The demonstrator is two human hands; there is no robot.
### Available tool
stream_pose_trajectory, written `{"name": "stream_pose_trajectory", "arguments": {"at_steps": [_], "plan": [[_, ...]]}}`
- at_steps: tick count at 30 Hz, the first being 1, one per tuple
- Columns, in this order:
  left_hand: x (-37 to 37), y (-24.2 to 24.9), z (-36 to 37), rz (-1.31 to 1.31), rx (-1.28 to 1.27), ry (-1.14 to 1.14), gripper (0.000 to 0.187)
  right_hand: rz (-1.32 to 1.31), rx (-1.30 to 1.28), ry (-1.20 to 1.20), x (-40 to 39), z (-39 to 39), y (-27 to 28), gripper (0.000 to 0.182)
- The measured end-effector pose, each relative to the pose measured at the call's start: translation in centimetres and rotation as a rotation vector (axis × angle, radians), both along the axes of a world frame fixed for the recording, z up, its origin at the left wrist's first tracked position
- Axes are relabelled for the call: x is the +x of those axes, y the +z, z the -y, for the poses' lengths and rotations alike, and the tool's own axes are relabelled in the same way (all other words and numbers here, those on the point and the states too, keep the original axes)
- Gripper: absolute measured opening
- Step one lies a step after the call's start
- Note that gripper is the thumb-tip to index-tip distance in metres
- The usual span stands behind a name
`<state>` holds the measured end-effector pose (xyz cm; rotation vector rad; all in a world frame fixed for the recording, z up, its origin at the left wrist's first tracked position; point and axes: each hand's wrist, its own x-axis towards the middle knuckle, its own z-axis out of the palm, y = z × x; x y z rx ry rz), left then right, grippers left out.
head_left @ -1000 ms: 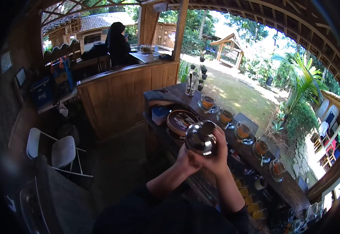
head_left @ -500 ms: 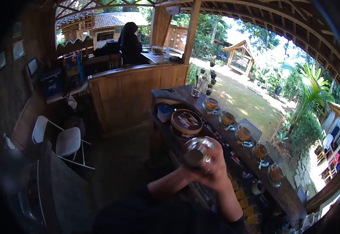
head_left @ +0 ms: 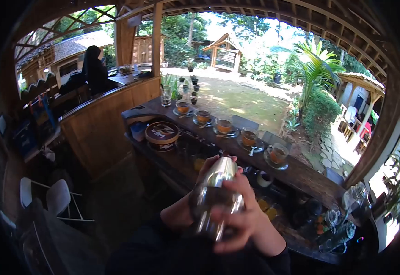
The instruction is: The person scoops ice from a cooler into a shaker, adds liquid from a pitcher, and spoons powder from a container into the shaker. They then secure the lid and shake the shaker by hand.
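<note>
A metal cocktail shaker (head_left: 214, 195) is held at chest height in front of the person, tilted, with its upper end pointing away toward the bench (head_left: 300, 176). The right hand (head_left: 241, 222) wraps the lower body of the shaker, its grip pressed closed around the metal; the left hand (head_left: 209, 167) closes over the upper end, largely hidden behind the shaker, so the exact seating of its fingers cannot be told. The shaker is blurred.

Beyond it, a row of glass cups of amber drink (head_left: 223, 125) stands on saucers along the bench, with a round dark tin (head_left: 162, 134) lower down beside them. A seated person (head_left: 94, 68) is well apart, at the far counter.

Judged risks: the smooth metal could slip if either grip loosens; the two parts could separate if the upper end is not pressed down, spilling the contents; a wide swing could strike the nearest cups, which stand near the edge.
</note>
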<state>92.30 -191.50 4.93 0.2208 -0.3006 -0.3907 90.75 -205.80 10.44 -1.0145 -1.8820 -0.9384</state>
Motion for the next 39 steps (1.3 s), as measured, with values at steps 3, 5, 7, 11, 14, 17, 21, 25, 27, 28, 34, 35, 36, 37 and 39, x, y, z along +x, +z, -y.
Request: {"name": "stream_pose_trajectory", "arguments": {"at_steps": [3, 5, 7, 11, 14, 17, 21, 25, 27, 28, 34, 35, 36, 37, 39], "plan": [[-0.6, 0.7, 3.9, 0.105, 0.129, 0.017, 0.050, 0.069, 0.028, -0.036, -2.3, 4.3, -0.2, 0.063], [0.2, -2.0, 7.0, 0.060, 0.023, -0.099, 0.045, -0.204, -0.001, -0.125, -0.2, 6.8, -2.1, 0.065], [1.0, -3.3, 11.3, -0.066, 0.112, 0.101, 0.041, -0.459, 0.030, -0.306, 2.0, 9.9, -4.7, 0.078], [-0.6, -2.0, 16.2, -0.056, 0.188, -0.108, 0.038, -0.329, 0.191, -0.373, -1.8, 16.5, -2.7, 0.092], [-4.8, 4.5, 19.8, 0.126, 0.370, -0.121, 0.052, -1.160, 0.265, 0.228, -9.6, 21.4, -4.6, 0.070], [-4.2, 4.9, 24.2, 0.153, 0.392, -0.131, 0.055, -0.608, 0.390, -0.293, -8.0, 22.9, -2.1, 0.073], [1.8, -2.8, 29.2, -0.238, 0.495, -0.379, 0.051, -0.286, 0.381, -0.907, -3.3, 29.1, -4.8, 0.100], [-1.3, 1.7, 30.5, 0.121, 0.476, -0.275, 0.052, -0.428, 0.488, -0.533, -6.8, 29.8, -4.0, 0.082], [-3.3, 6.1, 30.6, 0.297, 0.523, -0.252, 0.056, -0.338, 0.446, -0.011, -10.2, 27.0, -0.6, 0.045], [-3.6, 6.7, 31.0, 0.339, 0.510, -0.239, 0.057, -0.976, 0.523, 0.230, -12.1, 28.2, -3.2, 0.048], [2.3, -1.8, 34.6, 0.029, 0.752, -0.216, 0.045, -0.380, 0.556, -0.815, -4.1, 32.9, -4.9, 0.092], [2.4, -2.1, 34.9, 0.071, 0.744, -0.280, 0.046, -0.364, 0.551, -0.754, -4.4, 33.2, -4.9, 0.095], [1.5, -0.5, 34.8, 0.170, 0.698, -0.267, 0.049, -0.405, 0.437, -0.715, -6.1, 33.2, -3.6, 0.096], [0.1, 1.5, 34.8, 0.220, 0.643, -0.205, 0.051, -0.313, 0.511, -0.783, -7.6, 32.2, -2.3, 0.088], [-1.4, 4.2, 34.5, 0.261, 0.589, -0.152, 0.053, -0.220, 0.598, -0.612, -8.5, 30.2, -2.7, 0.074]]}}
